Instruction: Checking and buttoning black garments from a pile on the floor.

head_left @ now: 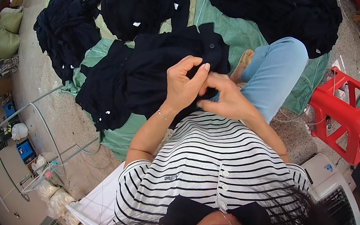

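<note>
My left hand (184, 83) is raised in front of my body, its fingers curled in and its thumb pointing up. Whatever it pinches, if anything, is too small or hidden to name. Close against it is my right hand (225, 97), bent inward at the wrist; motion smears its fingertips. Below and behind both hands a dark navy garment (145, 67) is spread over my lap and the ground sheet. One round button (212, 46) shows near its far end. I cannot tell whether either hand touches the cloth.
More dark garments lie in heaps at the far left (69, 26), far middle (143, 0) and far right (279, 11), on a green sheet (222, 16). A red plastic stool (352, 115) stands at right, near a pale appliance with a grille (334, 201). A metal tube frame (44, 120) stands at left.
</note>
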The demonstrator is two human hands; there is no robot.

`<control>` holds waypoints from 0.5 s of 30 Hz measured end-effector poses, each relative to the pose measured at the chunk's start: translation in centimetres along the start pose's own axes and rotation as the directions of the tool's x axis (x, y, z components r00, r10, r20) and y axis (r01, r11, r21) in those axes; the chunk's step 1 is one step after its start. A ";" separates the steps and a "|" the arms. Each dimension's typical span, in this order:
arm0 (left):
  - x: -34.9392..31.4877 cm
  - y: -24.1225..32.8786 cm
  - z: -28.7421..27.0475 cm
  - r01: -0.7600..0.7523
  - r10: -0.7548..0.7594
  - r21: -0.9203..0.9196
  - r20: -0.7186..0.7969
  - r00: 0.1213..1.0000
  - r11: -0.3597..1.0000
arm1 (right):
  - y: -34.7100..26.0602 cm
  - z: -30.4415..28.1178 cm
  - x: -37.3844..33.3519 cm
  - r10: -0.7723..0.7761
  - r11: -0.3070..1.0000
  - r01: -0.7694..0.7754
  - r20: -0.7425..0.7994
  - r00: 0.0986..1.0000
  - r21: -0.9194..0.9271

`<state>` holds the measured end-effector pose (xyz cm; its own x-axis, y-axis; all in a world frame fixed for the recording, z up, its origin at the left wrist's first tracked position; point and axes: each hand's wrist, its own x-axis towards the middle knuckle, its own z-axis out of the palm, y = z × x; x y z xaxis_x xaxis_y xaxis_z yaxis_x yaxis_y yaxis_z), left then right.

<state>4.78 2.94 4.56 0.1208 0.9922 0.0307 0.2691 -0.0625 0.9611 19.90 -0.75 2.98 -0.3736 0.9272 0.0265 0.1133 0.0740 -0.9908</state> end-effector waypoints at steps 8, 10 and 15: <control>1.0 0.4 -1.2 0.144 -0.144 -0.077 0.006 0.990 0.987 | 0.1 -0.8 0.4 -0.025 0.982 0.006 -0.097 0.995 -0.187; 0.7 -0.2 -1.4 0.190 -0.187 -0.058 0.065 0.980 0.980 | 0.5 -1.5 0.0 -0.103 0.962 0.075 -0.096 0.990 -0.262; -0.6 -1.9 -2.0 0.303 -0.271 -0.046 0.336 0.902 0.952 | 1.0 -0.8 -0.9 -0.158 0.983 0.126 -0.264 0.952 -0.136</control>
<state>2.32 2.71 3.25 0.3576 0.8755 -0.3249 0.2484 0.2463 0.9368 21.10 -1.25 2.05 -0.1308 0.9674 0.2169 0.1891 0.2391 -0.9524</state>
